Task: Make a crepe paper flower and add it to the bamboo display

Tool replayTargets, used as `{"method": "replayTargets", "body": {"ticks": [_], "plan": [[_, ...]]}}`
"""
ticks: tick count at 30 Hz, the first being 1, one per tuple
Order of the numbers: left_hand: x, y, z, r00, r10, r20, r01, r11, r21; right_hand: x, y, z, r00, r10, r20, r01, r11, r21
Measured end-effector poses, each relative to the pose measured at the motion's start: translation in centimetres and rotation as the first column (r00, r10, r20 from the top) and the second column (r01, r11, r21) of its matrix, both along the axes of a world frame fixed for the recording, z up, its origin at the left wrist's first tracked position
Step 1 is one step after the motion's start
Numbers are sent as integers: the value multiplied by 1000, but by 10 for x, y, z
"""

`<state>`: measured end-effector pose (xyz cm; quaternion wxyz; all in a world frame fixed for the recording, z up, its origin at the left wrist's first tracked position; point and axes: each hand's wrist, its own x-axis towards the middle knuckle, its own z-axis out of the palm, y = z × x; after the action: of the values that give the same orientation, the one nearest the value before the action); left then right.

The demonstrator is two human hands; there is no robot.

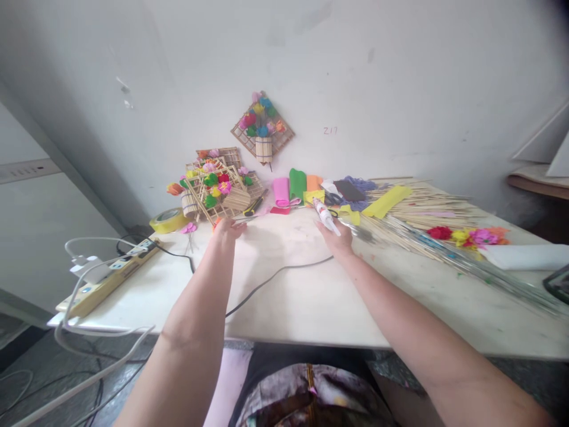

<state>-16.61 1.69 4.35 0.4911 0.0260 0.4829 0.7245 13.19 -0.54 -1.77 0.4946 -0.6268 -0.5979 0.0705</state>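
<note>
My right hand (pixel 336 237) is wrapped round a white glue gun (pixel 326 218), its nozzle pointing up and away from me. A dark cord on the table leads to that hand. My left hand (pixel 229 229) is at the front of a pile of stick lattices (pixel 202 198) decorated with colourful paper flowers (pixel 216 185). Its visible fingers stretch to the right, apart from one another. A small orange piece (pixel 217 223) shows beside this hand; whether the hand touches it is hard to see.
A finished-looking flower lattice (pixel 262 127) hangs on the wall. Yellow tape (pixel 168 220) and a power strip (pixel 111 279) lie left. Rolled crepe paper (pixel 297 185) stands at the back. Thin sticks (pixel 422 207), wires (pixel 462 273) and paper flowers (pixel 471 236) lie right.
</note>
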Motion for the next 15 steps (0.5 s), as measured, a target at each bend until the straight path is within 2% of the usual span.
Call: {"method": "replayTargets", "body": {"ticks": [3,5,8,10,11,13,14,15], "plan": [[3,-6,9,998,-69,15,70,995,-69,-1,-4,4,1000,-7,21,8,1000,-30],[8,-11,17,995,-95,-24,94,995,-42,-2,-5,6,999,-8,50,10,1000,-30],[25,-26,27,960,-219,-174,232,971,52,-3,-6,6,995,-20,102,22,1000,-18],[40,-40,27,883,-326,-337,364,930,55,-4,-5,5,991,-36,132,38,999,-15],[48,-48,25,803,-399,-443,459,888,33,-5,-5,4,989,-43,145,45,999,-9],[65,-63,16,559,-521,-645,620,779,-92,-6,-4,4,986,-61,156,59,998,16],[73,-70,10,414,-555,-721,665,725,-177,-6,-4,5,986,-70,151,66,997,31],[81,-76,4,284,-563,-776,644,712,-281,-5,-5,6,987,-77,140,72,996,43]]}}
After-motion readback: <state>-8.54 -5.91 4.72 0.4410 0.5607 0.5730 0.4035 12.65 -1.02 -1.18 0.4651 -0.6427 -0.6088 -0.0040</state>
